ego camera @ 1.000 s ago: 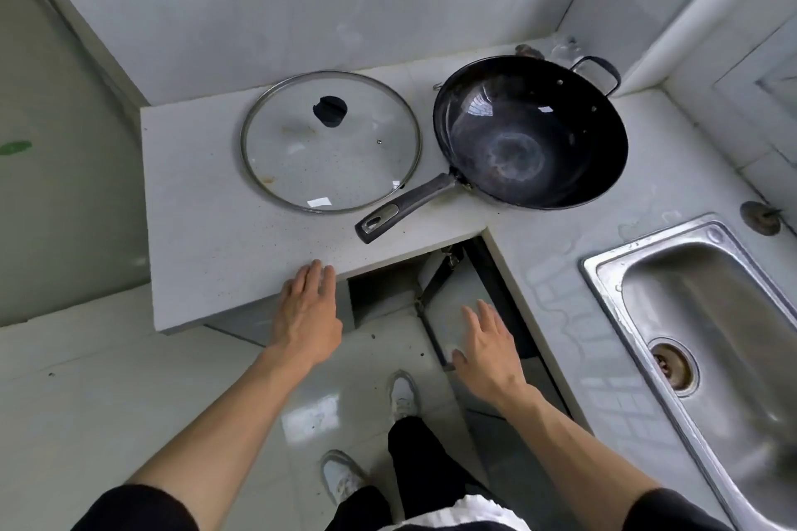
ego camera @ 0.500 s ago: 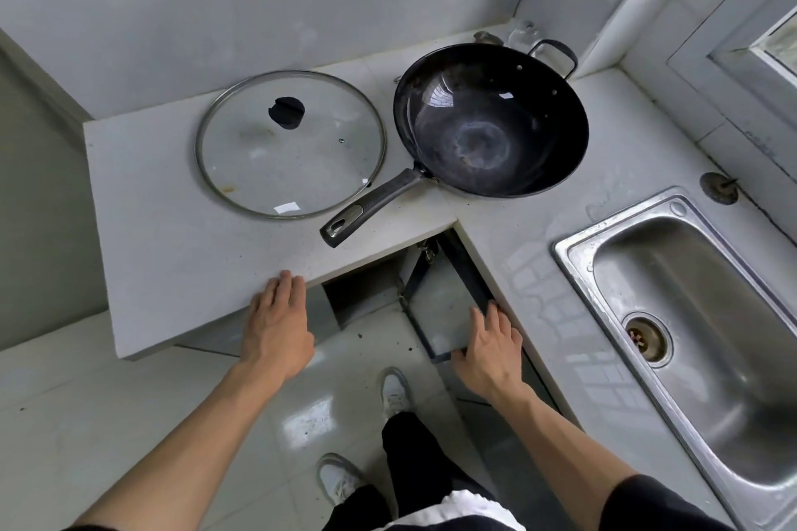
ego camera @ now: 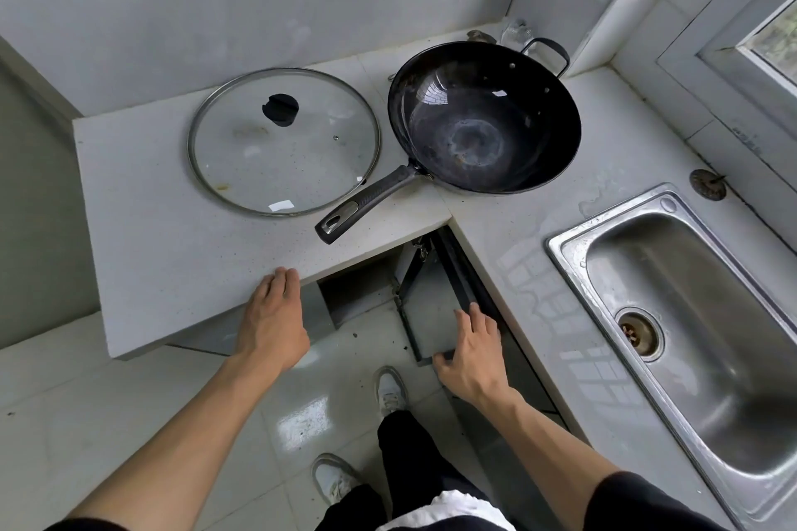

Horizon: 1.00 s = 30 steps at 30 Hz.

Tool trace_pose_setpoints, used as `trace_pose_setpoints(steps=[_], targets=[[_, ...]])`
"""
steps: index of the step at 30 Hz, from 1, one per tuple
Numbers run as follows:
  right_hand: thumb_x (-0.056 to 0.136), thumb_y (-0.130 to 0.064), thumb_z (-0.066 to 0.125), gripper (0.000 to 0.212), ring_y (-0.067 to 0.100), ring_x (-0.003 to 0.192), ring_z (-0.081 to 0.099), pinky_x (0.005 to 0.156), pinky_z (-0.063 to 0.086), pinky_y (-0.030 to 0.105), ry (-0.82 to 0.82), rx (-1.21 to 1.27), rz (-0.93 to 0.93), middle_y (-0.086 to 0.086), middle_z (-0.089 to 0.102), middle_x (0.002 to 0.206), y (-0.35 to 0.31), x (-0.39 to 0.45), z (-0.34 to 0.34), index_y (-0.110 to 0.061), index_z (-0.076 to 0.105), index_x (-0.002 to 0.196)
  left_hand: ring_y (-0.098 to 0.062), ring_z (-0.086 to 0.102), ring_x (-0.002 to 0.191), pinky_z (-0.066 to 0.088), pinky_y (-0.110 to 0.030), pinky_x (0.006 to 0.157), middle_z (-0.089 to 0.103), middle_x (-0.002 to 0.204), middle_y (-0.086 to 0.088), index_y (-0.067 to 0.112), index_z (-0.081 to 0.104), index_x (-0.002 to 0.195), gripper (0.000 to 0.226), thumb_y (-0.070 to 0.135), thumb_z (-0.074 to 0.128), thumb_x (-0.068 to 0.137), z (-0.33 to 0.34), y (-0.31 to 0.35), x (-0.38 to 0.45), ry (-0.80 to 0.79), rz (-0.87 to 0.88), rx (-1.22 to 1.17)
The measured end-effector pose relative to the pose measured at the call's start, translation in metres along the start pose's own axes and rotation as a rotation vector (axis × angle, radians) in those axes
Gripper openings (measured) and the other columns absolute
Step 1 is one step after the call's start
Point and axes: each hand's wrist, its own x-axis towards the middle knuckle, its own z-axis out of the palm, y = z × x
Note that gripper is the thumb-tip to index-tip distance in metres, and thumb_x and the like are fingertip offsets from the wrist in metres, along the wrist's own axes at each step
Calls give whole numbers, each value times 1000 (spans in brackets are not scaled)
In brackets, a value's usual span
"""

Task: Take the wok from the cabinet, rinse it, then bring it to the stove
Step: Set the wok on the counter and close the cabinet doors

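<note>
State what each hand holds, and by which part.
Right hand grips the cabinet door by its free edge. Left hand holds nothing, resting at the counter edge.

The wok (ego camera: 485, 129) looks like dark, worn metal with a dull sheen and a matt black plastic handle (ego camera: 366, 205), the lid (ego camera: 284, 141) is clear smudged glass rimmed in metal, the sink (ego camera: 690, 315) is brushed steel, and the worktop (ego camera: 164, 228) is pale speckled matt stone.
</note>
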Motion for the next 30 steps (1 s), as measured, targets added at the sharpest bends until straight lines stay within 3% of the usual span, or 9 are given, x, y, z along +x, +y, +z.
trace_pose_setpoints(steps=[6,9,12,15,20,23,25,27,30], targets=[[85,-26,63,69,28,133,27,111,27,31,66,183,-55,14,37,146,-2,-1,4,0,34,142,-28,6,147,11,-33,121,6,160,-15,4,1,150,91,12,59,81,-1,2,-3,-13,-6,1],[88,-18,60,61,28,137,26,111,27,29,84,295,-37,15,34,148,-3,-4,5,2,36,140,-28,4,148,10,-33,121,3,161,-14,5,-1,151,92,12,59,82,-4,1,-5,-37,-6,-5],[90,-17,59,62,26,136,32,108,28,23,91,470,75,12,28,148,-6,-11,8,1,32,143,-27,7,147,13,-33,121,7,161,-13,5,2,151,90,11,57,80,-7,-1,-3,-42,2,-15],[90,-24,60,55,25,125,47,105,39,31,89,612,196,9,44,137,-4,-9,8,-5,42,138,-27,10,147,14,-33,120,9,160,-13,6,3,150,90,10,57,79,-9,-1,-2,-43,-5,-27],[90,-24,63,43,17,108,60,101,47,35,-51,942,400,-1,63,118,-10,4,5,-12,56,130,-28,8,147,13,-34,121,7,161,-14,5,1,151,91,10,57,79,-8,0,-2,-45,-10,-12],[97,-32,57,27,21,96,67,95,52,41,-176,1265,474,6,72,100,-16,9,2,-9,67,107,-28,6,148,11,-35,121,4,161,-13,5,-1,151,91,10,56,80,-6,-3,-1,-69,-23,-23],[100,-38,49,34,24,98,66,98,49,41,-283,1492,496,9,72,99,-22,13,1,-7,65,99,-27,4,148,9,-35,121,3,162,-13,6,-1,152,92,11,56,80,-6,-4,0,-79,-27,-22],[100,-47,42,44,28,108,63,105,44,42,-396,1646,523,14,68,111,-31,18,2,-7,58,108,-27,5,148,10,-35,121,3,162,-12,6,0,152,93,13,58,80,-6,-5,0,-82,-21,-10],[99,-56,34,63,28,111,60,100,44,38,-468,1728,535,17,65,117,-47,28,7,-2,56,120,-27,7,148,11,-36,121,3,162,-12,7,0,151,93,13,59,80,-7,-6,1,-85,-13,2]])
